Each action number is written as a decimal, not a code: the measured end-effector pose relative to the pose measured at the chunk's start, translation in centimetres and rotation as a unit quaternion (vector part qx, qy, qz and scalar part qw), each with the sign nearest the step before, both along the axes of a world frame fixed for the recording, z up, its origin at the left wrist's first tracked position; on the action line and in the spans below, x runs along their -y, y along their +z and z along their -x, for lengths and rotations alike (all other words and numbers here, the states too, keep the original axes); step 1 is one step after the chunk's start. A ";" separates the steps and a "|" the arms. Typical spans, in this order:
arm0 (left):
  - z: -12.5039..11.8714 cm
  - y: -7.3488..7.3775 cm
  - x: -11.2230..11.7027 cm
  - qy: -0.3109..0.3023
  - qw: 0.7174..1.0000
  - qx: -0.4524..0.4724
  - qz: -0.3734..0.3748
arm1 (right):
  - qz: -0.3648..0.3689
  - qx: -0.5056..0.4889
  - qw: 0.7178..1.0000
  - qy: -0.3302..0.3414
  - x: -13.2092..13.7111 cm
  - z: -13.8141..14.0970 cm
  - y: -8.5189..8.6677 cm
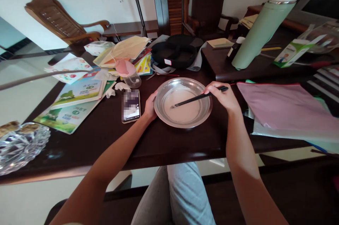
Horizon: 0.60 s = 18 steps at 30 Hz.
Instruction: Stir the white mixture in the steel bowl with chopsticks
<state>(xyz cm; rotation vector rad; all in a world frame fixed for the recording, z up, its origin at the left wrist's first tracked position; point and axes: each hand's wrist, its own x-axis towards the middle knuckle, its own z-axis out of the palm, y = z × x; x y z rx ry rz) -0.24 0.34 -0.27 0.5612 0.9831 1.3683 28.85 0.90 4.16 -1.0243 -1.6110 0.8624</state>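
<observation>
A round metal basin [159, 117] stands on the dark table in front of me, with a pale, cloudy liquid [182, 112] in it. On its left rim is my left hand [150, 105], fingers closed against the edge and partly hidden by it. My right hand [221, 95] grips a pair of black chopsticks [194, 98] over the right rim. The chopsticks slant down to the left, and their tips reach the liquid. A phone [131, 106] with a lit screen lies just left of my left hand.
Booklets [74, 108], crumpled tissue [122, 86] and a pink-lidded cup [130, 73] lie to the left, near a glass dish [23, 143]. Behind the basin sits a black case [174, 52]. A green thermos [265, 30] stands at right, above a pink zip pouch [288, 105].
</observation>
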 end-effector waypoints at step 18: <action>-0.1 0.4 0.2 -0.006 1.000 -0.003 0.004 | -0.032 -0.058 0.988 -0.141 -0.2 -1.3 -0.3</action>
